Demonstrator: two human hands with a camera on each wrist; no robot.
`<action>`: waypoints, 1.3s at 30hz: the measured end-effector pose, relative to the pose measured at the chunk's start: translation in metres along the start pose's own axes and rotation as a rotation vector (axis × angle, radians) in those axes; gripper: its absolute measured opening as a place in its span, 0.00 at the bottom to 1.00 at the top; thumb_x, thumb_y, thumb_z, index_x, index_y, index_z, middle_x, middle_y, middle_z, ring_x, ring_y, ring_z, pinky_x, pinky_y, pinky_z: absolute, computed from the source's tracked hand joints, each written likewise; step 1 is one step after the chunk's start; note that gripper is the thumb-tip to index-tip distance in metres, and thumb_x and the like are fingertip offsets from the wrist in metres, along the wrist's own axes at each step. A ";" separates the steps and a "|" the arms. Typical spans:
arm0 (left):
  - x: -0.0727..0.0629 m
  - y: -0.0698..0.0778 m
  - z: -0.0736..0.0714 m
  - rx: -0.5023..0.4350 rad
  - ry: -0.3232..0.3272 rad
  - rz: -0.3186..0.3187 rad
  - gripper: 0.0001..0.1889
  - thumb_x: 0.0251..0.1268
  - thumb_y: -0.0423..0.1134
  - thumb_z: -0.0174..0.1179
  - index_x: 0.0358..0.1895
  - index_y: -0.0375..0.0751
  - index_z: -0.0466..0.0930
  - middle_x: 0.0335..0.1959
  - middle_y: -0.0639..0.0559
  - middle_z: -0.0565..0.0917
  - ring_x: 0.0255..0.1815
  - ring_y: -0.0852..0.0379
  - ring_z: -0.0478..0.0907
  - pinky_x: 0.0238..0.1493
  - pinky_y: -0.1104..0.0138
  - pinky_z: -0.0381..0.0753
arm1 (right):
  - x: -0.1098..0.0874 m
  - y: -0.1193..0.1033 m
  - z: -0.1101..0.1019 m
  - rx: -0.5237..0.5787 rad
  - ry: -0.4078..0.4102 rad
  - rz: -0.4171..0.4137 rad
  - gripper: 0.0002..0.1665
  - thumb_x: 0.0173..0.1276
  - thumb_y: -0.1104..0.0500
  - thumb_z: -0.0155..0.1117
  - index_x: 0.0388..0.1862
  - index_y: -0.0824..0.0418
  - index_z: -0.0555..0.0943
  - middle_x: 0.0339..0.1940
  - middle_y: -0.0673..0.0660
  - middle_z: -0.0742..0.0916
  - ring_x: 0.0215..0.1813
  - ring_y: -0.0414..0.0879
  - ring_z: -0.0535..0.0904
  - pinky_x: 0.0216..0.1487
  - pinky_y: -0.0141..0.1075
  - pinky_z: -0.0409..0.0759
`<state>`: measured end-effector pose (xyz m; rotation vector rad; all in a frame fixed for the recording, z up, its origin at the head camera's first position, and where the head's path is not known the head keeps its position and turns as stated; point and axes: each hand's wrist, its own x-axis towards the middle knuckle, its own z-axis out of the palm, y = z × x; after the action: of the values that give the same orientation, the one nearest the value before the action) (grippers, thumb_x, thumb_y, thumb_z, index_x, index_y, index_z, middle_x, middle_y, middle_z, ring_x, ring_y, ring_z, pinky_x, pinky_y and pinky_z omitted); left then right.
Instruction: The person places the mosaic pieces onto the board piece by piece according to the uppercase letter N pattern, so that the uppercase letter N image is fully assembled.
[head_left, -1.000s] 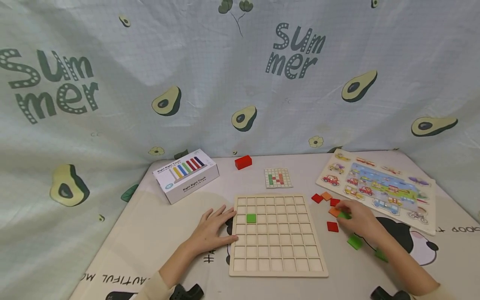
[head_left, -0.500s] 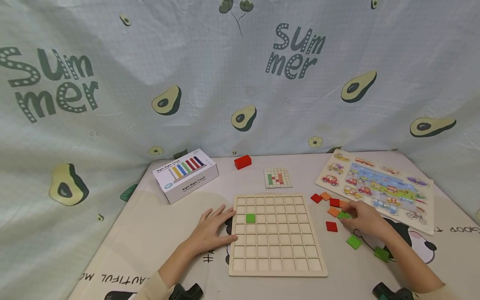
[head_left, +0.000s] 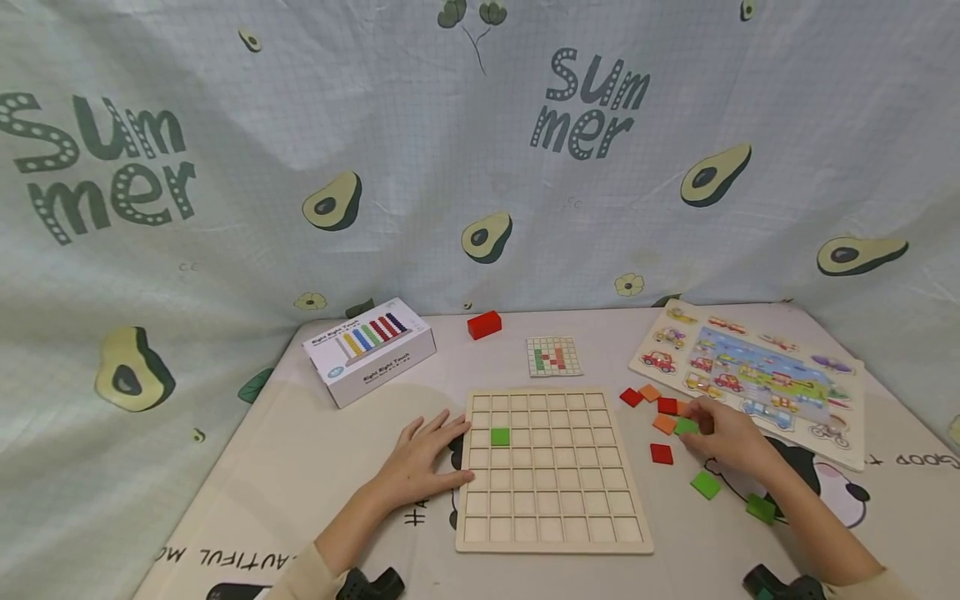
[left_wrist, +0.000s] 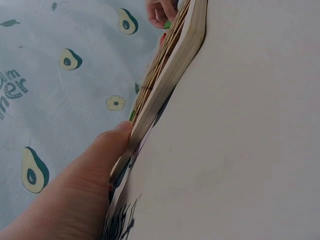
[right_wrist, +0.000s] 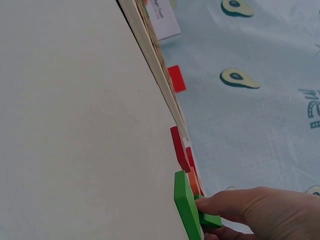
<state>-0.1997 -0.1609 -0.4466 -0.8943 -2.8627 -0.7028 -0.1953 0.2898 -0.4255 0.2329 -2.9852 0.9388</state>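
A wooden grid board [head_left: 557, 547] lies in the middle of the table, with one green tile [head_left: 500, 437] in a cell at its upper left. My left hand [head_left: 423, 465] rests on the table with fingers spread, its thumb and fingertips touching the board's left edge; the left wrist view shows the thumb [left_wrist: 112, 142] against that edge. Right of the board, my right hand [head_left: 726, 435] pinches a green square tile [right_wrist: 209, 219] between thumb and finger. Around it lie red tiles [head_left: 662, 454], orange tiles [head_left: 663, 424] and two more green tiles [head_left: 706, 485].
Behind the board lies a small pattern card [head_left: 554, 357] with coloured squares. A red block [head_left: 484, 325] and a white box [head_left: 371, 350] stand at the back left. A picture puzzle board [head_left: 750, 379] lies at the back right. A printed cloth [head_left: 420, 108] hangs behind.
My right hand has drawn slightly back to the right, and the green tile at its fingertips shows more and has shifted a little. The left hand stays at the board's edge.
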 end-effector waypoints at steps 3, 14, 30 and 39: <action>0.000 0.000 0.000 0.001 0.000 0.001 0.40 0.53 0.65 0.56 0.67 0.48 0.64 0.67 0.54 0.64 0.70 0.50 0.52 0.66 0.48 0.42 | 0.000 0.001 0.001 0.006 0.009 -0.002 0.18 0.55 0.61 0.67 0.43 0.66 0.74 0.28 0.53 0.74 0.31 0.47 0.68 0.26 0.33 0.69; 0.000 -0.002 0.001 0.004 0.006 -0.001 0.40 0.53 0.66 0.55 0.66 0.48 0.65 0.67 0.54 0.64 0.70 0.50 0.51 0.66 0.48 0.42 | 0.002 -0.002 0.001 0.044 0.040 -0.016 0.15 0.61 0.60 0.64 0.45 0.63 0.76 0.36 0.56 0.80 0.38 0.50 0.74 0.32 0.38 0.74; 0.002 -0.002 0.001 0.014 0.006 -0.009 0.40 0.53 0.67 0.54 0.67 0.49 0.64 0.67 0.55 0.64 0.71 0.51 0.51 0.66 0.49 0.43 | 0.002 -0.029 -0.002 0.162 0.022 -0.026 0.13 0.63 0.54 0.63 0.41 0.60 0.77 0.35 0.52 0.82 0.38 0.46 0.76 0.33 0.34 0.76; 0.001 -0.001 0.001 0.001 -0.004 -0.009 0.39 0.53 0.65 0.55 0.67 0.48 0.64 0.67 0.55 0.64 0.71 0.50 0.51 0.66 0.49 0.42 | 0.003 -0.046 0.001 0.234 -0.010 -0.090 0.12 0.62 0.56 0.64 0.40 0.62 0.77 0.32 0.52 0.82 0.36 0.45 0.79 0.34 0.30 0.77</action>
<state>-0.2008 -0.1602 -0.4475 -0.8846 -2.8724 -0.7017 -0.1921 0.2515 -0.4005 0.3707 -2.8417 1.2786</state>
